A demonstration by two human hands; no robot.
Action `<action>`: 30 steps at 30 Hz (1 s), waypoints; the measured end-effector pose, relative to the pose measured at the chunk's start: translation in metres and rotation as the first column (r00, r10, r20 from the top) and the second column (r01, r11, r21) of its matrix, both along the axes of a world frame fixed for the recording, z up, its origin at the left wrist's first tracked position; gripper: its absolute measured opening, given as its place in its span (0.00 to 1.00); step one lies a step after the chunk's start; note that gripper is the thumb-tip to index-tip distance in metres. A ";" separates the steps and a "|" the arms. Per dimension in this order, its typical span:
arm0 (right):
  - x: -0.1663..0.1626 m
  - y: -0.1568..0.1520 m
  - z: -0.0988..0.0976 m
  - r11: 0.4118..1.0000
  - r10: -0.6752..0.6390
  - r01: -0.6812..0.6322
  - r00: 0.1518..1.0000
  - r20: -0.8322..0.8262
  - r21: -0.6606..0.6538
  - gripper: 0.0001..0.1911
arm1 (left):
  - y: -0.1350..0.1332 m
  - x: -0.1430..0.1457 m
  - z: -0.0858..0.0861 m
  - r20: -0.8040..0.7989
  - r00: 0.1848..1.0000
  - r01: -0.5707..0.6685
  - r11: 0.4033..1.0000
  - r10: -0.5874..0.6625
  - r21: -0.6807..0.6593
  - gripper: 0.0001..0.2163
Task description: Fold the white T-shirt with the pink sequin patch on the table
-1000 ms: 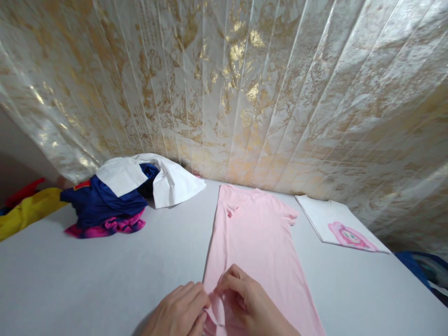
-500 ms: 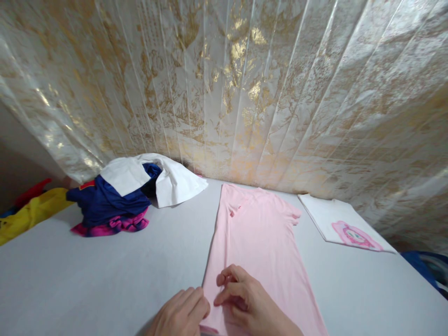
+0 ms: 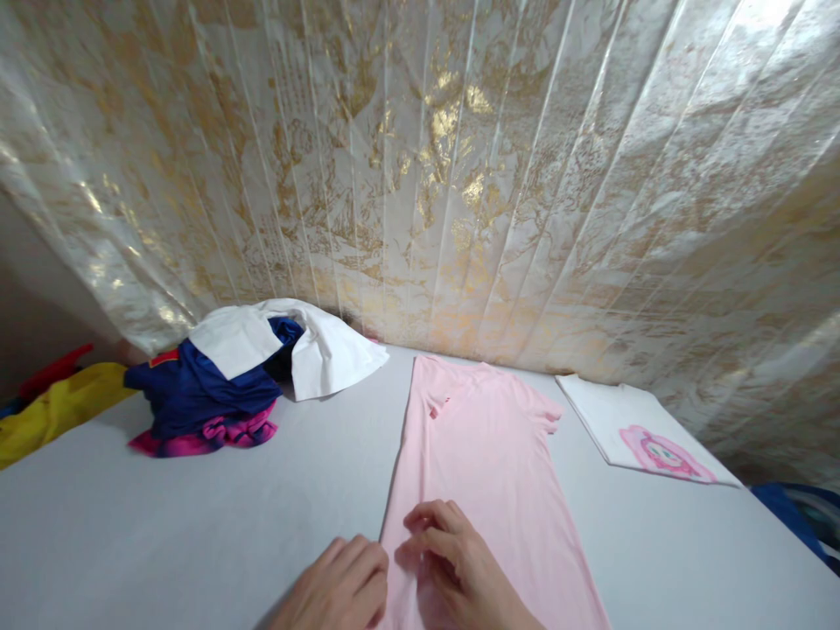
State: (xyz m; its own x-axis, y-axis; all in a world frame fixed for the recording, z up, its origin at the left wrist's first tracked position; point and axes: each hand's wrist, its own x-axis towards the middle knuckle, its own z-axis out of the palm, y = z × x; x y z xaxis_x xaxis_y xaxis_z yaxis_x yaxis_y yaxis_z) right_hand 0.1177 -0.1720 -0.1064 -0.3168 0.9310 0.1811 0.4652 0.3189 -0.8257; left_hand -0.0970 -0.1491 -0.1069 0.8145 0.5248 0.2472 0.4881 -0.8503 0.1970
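A pink T-shirt (image 3: 495, 472) lies spread lengthwise on the pale table, its collar toward the wall and its left side folded inward with the sleeve on top. At its lower left edge, my left hand (image 3: 345, 582) is closed, fingers curled together on the fabric; the fingertips are hidden. Just to the right, my right hand (image 3: 452, 560) hovers low over the folded strip. Its fingers are bent but apart, with nothing visible between them. The shirt's hem runs out of view at the bottom.
On the left sits a heap of clothes: a white garment (image 3: 334, 359), a dark blue one (image 3: 203, 394) and a pink-and-black one (image 3: 216, 433). Yellow cloth (image 3: 72, 398) lies farther left. A folded white shirt (image 3: 604, 420) with a pink print rests on the right. Patterned wall covering (image 3: 420, 175) rises behind.
My two hands stay close to the shirt's lower left edge, with only a slight shift of the fingers to the left. The whole view has tilted up a little.
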 end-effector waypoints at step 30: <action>0.063 0.218 -0.006 0.700 -0.700 0.712 0.671 0.244 0.052 0.07 | 0.139 0.081 -0.001 -0.160 0.977 -0.154 0.986 0.142 -0.067 0.26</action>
State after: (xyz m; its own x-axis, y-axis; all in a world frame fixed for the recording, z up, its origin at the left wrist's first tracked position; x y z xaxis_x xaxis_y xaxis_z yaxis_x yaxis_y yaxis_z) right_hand 0.1807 0.0461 -0.1120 0.4130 0.8989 0.1465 0.7102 -0.2172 -0.6697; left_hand -0.0158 -0.0098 -0.1081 0.7515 0.6551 0.0782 0.6370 -0.7513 0.1725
